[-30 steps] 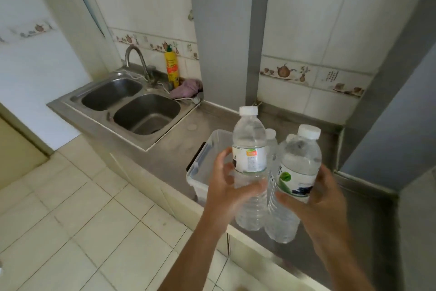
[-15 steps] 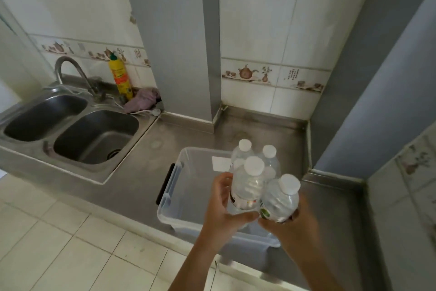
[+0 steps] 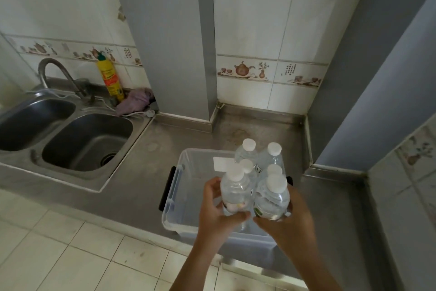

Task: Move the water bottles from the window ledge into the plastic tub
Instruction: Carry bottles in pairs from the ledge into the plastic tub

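Note:
A clear plastic tub (image 3: pixel 181 184) with black handles sits on the steel counter near its front edge. Several clear water bottles with white caps (image 3: pixel 271 159) stand upright in the tub's right half. My left hand (image 3: pixel 215 205) grips one more bottle (image 3: pixel 236 192) around its body, upright, over the tub. My right hand (image 3: pixel 290 215) grips another bottle (image 3: pixel 271 198) with a green-marked label, right beside the first. Both held bottles are just in front of the standing ones. The window ledge is out of view.
A double steel sink (image 3: pixel 87 142) with a tap (image 3: pixel 54 71) lies to the left. A yellow bottle (image 3: pixel 109 78) and a purple cloth (image 3: pixel 134 102) sit behind it. A grey pillar (image 3: pixel 169 43) and grey walls close the counter's back and right; tiled floor lies below.
Both hands have carried their bottles forward and down from in front of the counter to over the tub, beside the bottles standing there. My view has tilted down and to the right.

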Demonstrator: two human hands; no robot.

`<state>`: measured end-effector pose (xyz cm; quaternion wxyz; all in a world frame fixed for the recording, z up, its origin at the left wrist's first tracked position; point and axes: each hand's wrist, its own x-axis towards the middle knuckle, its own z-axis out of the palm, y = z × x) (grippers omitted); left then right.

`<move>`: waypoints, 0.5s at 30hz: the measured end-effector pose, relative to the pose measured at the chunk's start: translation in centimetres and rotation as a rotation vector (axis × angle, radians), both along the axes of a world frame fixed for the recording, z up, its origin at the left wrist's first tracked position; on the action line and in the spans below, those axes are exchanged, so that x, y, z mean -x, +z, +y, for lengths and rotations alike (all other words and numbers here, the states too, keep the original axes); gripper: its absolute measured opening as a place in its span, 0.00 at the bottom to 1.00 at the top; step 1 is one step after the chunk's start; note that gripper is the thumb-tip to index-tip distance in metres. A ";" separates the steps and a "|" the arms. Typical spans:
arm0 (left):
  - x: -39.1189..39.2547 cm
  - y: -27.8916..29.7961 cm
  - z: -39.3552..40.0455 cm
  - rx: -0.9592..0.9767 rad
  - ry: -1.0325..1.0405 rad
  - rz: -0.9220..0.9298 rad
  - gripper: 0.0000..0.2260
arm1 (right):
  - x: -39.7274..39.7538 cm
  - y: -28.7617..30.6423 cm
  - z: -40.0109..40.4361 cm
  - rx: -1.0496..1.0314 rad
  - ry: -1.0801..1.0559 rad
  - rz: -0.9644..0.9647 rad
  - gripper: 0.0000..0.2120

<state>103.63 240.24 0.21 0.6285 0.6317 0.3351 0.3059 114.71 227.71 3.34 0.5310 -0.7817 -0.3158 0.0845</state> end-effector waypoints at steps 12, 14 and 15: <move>1.9 1.2 9.5 -0.101 0.155 0.031 0.37 | 4.1 2.2 8.8 0.064 0.113 -0.058 0.34; 1.9 1.3 11.0 -0.117 0.180 0.042 0.36 | 4.2 3.2 10.5 0.090 0.144 -0.067 0.36; 1.9 1.4 11.7 -0.120 0.192 0.044 0.36 | 4.0 3.5 11.4 0.103 0.161 -0.069 0.37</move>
